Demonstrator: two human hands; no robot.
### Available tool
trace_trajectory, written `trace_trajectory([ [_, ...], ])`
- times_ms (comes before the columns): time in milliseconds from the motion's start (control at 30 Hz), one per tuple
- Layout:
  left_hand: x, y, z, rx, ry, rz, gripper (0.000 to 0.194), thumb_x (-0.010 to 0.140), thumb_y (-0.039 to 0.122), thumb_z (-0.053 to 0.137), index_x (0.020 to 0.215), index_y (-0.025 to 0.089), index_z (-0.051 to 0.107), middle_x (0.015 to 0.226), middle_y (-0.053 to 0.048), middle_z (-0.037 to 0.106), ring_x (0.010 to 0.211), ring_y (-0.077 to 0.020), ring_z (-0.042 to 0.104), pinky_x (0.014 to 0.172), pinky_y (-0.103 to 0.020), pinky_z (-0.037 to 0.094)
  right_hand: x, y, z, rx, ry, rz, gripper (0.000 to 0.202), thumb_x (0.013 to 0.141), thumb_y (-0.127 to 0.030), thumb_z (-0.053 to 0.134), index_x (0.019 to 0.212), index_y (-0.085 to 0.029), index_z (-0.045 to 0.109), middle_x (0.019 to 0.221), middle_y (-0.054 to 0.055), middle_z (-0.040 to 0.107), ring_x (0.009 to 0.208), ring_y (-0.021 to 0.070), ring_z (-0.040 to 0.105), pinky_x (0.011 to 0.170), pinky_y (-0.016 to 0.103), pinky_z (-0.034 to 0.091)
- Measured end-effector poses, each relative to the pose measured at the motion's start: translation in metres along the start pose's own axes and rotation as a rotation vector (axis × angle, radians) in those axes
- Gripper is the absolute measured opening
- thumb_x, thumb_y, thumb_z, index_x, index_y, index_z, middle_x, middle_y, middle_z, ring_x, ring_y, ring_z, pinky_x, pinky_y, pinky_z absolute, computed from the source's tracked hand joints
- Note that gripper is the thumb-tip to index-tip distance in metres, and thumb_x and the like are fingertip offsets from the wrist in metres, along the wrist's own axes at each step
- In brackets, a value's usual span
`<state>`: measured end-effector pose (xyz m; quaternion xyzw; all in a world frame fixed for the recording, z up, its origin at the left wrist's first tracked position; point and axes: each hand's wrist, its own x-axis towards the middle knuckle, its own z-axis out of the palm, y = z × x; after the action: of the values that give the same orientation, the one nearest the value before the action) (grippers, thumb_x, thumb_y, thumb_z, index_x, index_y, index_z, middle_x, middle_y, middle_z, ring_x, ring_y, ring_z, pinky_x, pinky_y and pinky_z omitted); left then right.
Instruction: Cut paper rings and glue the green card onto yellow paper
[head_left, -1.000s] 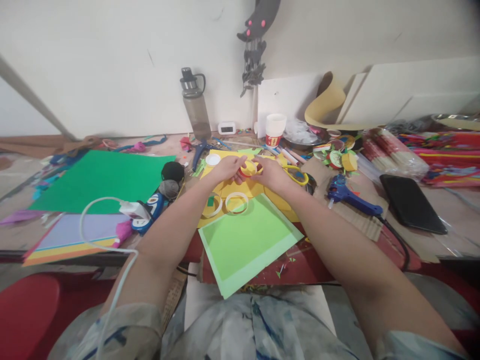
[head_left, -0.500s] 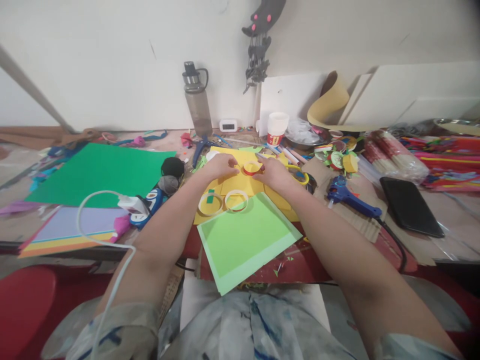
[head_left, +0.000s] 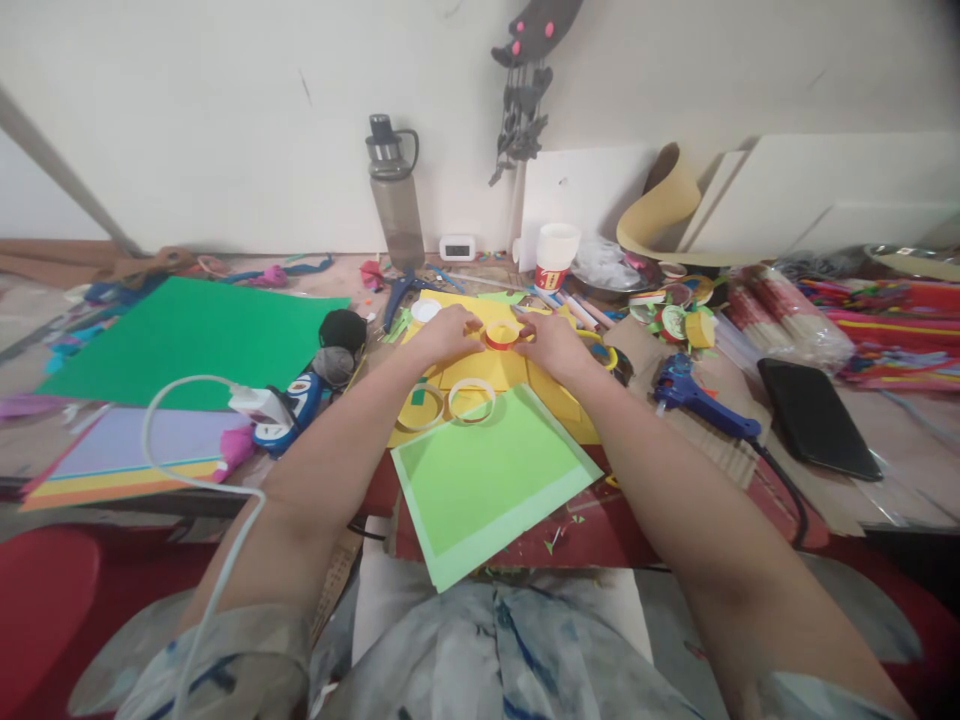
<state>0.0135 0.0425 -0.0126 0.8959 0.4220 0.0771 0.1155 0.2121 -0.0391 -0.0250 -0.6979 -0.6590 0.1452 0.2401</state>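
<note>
A small paper ring (head_left: 502, 336) with a red band stands over the yellow paper (head_left: 469, 374), between my two hands. My left hand (head_left: 450, 335) has its fingers curled at the ring's left edge; my right hand (head_left: 551, 343) pinches the right edge. Nearer to me, two pale paper rings lie side by side: the left ring (head_left: 420, 428) and the right ring (head_left: 472, 421). A light green sheet (head_left: 495, 480) overlaps the front of the yellow paper. Behind my left hand sits a white round piece (head_left: 426, 311).
A blue glue gun (head_left: 701, 402) and a black phone (head_left: 817, 418) lie on the right. Yellow-handled scissors (head_left: 611, 356) are beside my right wrist. At the back stand a bottle (head_left: 396, 210) and a paper cup (head_left: 556, 258). A white cable (head_left: 244, 540) crosses my left arm.
My left hand has moved slightly right, up to the ring with the red band. The right hand stays at the ring's other side. The view has shifted a little.
</note>
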Motion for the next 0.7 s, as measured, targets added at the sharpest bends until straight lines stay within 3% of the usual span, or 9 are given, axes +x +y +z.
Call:
trace_trajectory([
  [400,-0.002,-0.005,-0.002,-0.024,0.004,0.033,0.042,0.080,0.032,0.077,0.118,0.015,0.079,0.117,-0.012,0.076,0.111,-0.0275,0.068,0.102,-0.035,0.053,-0.001,-0.003,-0.009,0.061,0.035,0.023,0.052,0.083,-0.016,0.077,0.135,-0.012,0.068,0.121,0.015,0.075,0.103,0.0251,0.072,0.097,0.040,0.056],
  [567,-0.003,-0.005,-0.003,-0.061,-0.014,0.007,0.040,0.080,0.033,0.076,0.116,0.016,0.080,0.116,-0.011,0.076,0.106,-0.0279,0.070,0.098,-0.035,0.055,-0.004,-0.003,-0.014,0.079,0.159,-0.046,0.034,0.088,-0.009,0.059,0.117,-0.017,0.076,0.112,0.010,0.078,0.104,0.0250,0.072,0.098,0.041,0.055],
  [700,-0.005,-0.008,-0.001,-0.093,0.024,-0.018,0.054,0.081,0.035,0.077,0.131,0.014,0.072,0.131,-0.015,0.069,0.105,-0.0247,0.070,0.098,-0.034,0.055,-0.005,-0.003,-0.018,0.117,0.218,-0.083,0.032,0.092,-0.010,0.052,0.109,-0.017,0.078,0.111,0.009,0.079,0.106,0.0238,0.071,0.099,0.039,0.054],
])
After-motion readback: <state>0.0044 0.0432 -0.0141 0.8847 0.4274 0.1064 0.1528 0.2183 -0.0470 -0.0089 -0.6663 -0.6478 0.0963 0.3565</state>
